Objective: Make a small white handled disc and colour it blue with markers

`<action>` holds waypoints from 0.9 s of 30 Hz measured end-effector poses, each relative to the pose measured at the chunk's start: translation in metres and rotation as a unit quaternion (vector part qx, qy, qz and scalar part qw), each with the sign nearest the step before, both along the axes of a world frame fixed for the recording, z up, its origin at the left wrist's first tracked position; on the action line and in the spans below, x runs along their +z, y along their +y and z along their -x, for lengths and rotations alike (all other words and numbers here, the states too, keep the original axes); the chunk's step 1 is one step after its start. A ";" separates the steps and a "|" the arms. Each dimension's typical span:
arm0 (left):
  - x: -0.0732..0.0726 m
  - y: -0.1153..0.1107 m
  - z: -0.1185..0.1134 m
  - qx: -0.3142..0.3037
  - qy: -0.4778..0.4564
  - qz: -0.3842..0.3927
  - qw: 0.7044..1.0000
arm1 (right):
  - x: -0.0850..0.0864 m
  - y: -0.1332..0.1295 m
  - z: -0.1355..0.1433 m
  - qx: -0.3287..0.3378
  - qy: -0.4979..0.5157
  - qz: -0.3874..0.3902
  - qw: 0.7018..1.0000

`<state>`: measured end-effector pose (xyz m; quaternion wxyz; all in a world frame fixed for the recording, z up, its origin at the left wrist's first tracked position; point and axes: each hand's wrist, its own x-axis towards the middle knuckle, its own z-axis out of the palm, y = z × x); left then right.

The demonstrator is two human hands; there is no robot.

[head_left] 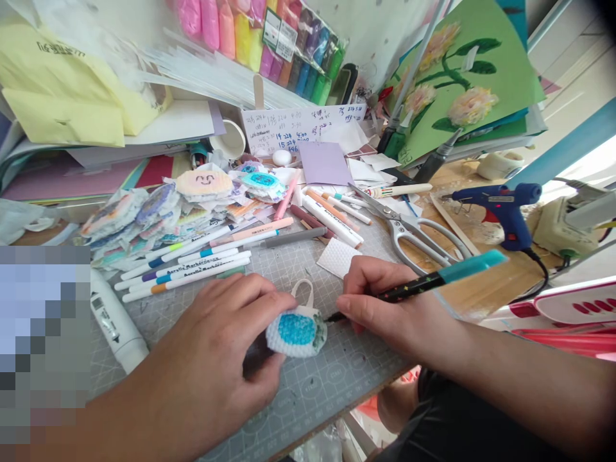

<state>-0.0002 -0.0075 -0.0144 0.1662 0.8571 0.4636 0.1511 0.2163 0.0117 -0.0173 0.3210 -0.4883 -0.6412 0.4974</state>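
Between the thumb and fingers of my left hand (235,327) is a small white padded craft piece (297,332). Its face carries a blue oval patch, with dark green colouring along the right edge, and a white loop sticks up from its top. My right hand (385,301) grips a black pen (409,289) with a teal end. The pen's dark tip points left and is at or very near the green edge; I cannot tell whether it touches. Beneath both hands lies a grey cutting mat (308,391). A small white textured square (338,256) rests just beyond my right hand.
Several white markers (192,276) lie beyond my left hand, near a heap of decorated padded pieces (158,212). Large scissors (409,231) and a blue glue gun (505,205) are at right. A thick white marker (118,321) lies at left. The mat's front edge is close.
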 end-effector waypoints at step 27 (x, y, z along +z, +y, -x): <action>-0.003 0.001 0.001 -0.015 0.006 -0.006 1.000 | 0.000 -0.007 0.000 0.015 0.027 0.014 0.999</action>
